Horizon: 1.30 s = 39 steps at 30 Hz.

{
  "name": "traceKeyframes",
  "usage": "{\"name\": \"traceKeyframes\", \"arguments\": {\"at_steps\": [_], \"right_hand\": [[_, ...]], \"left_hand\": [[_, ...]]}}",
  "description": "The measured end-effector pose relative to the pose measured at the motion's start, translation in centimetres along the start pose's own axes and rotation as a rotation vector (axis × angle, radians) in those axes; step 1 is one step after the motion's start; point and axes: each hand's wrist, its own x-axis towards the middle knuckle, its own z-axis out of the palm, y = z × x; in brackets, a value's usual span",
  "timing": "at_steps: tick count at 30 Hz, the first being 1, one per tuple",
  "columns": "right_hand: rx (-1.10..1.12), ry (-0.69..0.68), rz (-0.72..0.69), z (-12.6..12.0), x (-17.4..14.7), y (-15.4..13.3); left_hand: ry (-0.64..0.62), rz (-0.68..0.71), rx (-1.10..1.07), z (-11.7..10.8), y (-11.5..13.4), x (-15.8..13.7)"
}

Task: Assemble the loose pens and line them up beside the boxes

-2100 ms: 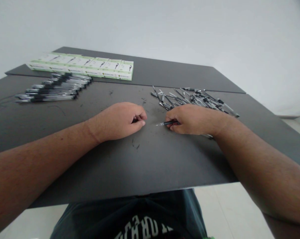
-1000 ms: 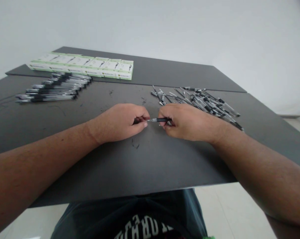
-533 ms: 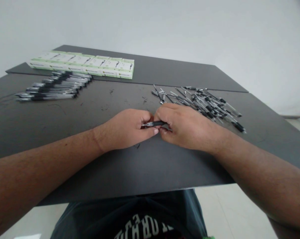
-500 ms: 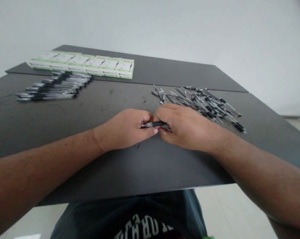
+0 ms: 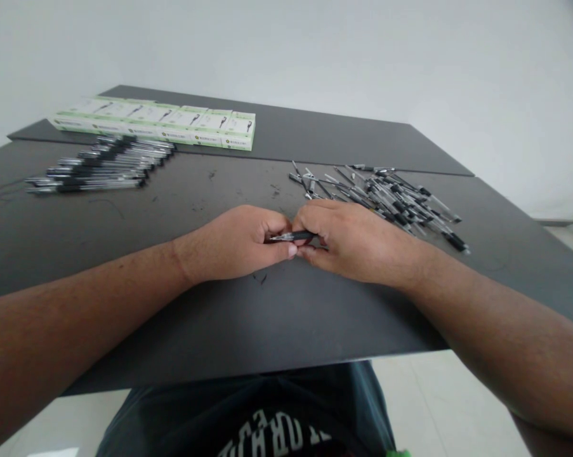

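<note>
A pen [image 5: 293, 236] with a clear tip and a black grip lies between my two hands, its pointed end toward the left. My left hand [image 5: 241, 244] is closed around the tip end, thumb along the near side. Closed on the pen's black grip is my right hand [image 5: 357, 241], its fingertips touching those of the left. The pen's rear part is hidden inside the right hand. Just beyond my right hand lies a loose pile of pen parts [image 5: 405, 203], with clear barrels and black grips.
At the left, several pens [image 5: 100, 165] lie side by side in a slanted row. Behind them stands a row of green and white boxes [image 5: 224, 130] on the dark table [image 5: 276, 324]. Small dark scraps [image 5: 262, 278] dot the tabletop. The table's near edge is close to my body.
Both hands have shifted very slightly to the left and up with the pen. The hold on it looks the same, and the pens, pile and boxes stay in place.
</note>
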Motion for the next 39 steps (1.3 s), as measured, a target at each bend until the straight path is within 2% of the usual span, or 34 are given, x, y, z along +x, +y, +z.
{"name": "traceKeyframes", "arguments": {"at_steps": [5,12,23,31,39], "right_hand": [[0.007,0.032,0.021,-0.3,-0.2,0.5],[-0.001,0.082,0.062,-0.8,-0.3,1.6],[-0.105,0.056,0.11,-0.7,-0.1,2.1],[-0.134,0.045,0.129,-0.7,-0.1,2.1],[-0.15,-0.008,0.13,-0.6,0.1,1.9]], "left_hand": [[0.065,-0.04,-0.008,-0.2,0.0,-0.1],[0.22,-0.092,-0.016,-0.2,-0.5,0.1],[0.416,-0.11,-0.038,-0.2,-0.5,-0.2],[0.414,-0.096,-0.043,-0.1,-0.4,-0.4],[0.35,-0.1,0.024,0.0,-0.3,-0.2]]}}
